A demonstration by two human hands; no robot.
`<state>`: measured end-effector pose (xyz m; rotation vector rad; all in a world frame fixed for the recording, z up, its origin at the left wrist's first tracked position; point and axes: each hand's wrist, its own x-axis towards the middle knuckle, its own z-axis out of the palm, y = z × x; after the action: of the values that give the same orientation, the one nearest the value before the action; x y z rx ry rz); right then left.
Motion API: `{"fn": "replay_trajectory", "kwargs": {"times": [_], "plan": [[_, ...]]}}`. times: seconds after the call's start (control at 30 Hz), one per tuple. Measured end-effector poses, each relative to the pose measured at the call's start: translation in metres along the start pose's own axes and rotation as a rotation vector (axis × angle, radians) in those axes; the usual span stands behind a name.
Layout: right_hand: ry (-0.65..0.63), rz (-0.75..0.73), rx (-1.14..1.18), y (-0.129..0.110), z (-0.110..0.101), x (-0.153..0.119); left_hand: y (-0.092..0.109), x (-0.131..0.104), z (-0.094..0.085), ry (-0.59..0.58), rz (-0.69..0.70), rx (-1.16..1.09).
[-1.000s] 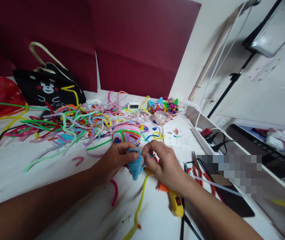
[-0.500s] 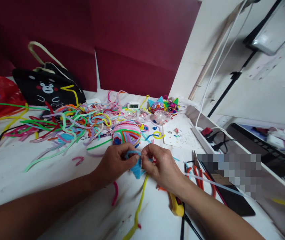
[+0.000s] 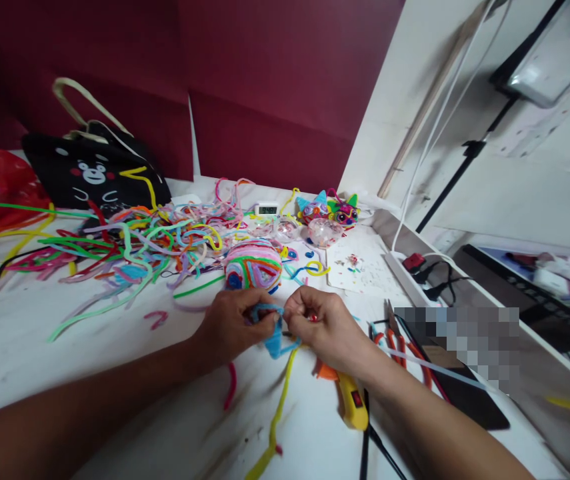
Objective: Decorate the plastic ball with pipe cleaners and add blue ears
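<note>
Over the white table, my left hand (image 3: 237,327) is closed in a pinch on a bent blue pipe cleaner piece (image 3: 273,341), shaped into a small pointed form. My right hand (image 3: 319,327) pinches at the right side of the same blue piece, where a strand runs toward its fingers; the fingertips nearly meet those of my left hand. Just beyond the hands sits a ball wrapped in striped, many-coloured pipe cleaners (image 3: 253,263). A yellow pipe cleaner (image 3: 281,407) lies below the hands, with a short pink piece (image 3: 231,387) to its left.
A heap of loose pipe cleaners (image 3: 129,243) spreads across the left, before a black bag (image 3: 95,173). Two finished-looking animal heads (image 3: 315,208) stand at the back. At right lie a yellow glue gun (image 3: 353,400), orange-handled pliers (image 3: 397,340), a dark phone-like slab (image 3: 479,403) and a power strip (image 3: 409,280).
My right hand has shifted slightly right, away from my left hand, and the blue piece has tilted a little. The view has moved only slightly.
</note>
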<state>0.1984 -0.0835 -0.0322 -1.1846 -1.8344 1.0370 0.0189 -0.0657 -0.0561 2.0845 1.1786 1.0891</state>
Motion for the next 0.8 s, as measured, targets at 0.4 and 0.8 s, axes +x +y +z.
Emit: {"fn": "replay_trajectory", "kwargs": {"times": [0.4, 0.8], "plan": [[0.08, -0.28, -0.299, -0.0016, -0.0044, 0.0001, -0.0072, 0.005, 0.0005, -0.204, -0.206, -0.449], [0.11, -0.327, -0.407, 0.0017, -0.0098, 0.003, -0.0092, 0.0072, 0.0027, -0.119, -0.206, -0.519]]}}
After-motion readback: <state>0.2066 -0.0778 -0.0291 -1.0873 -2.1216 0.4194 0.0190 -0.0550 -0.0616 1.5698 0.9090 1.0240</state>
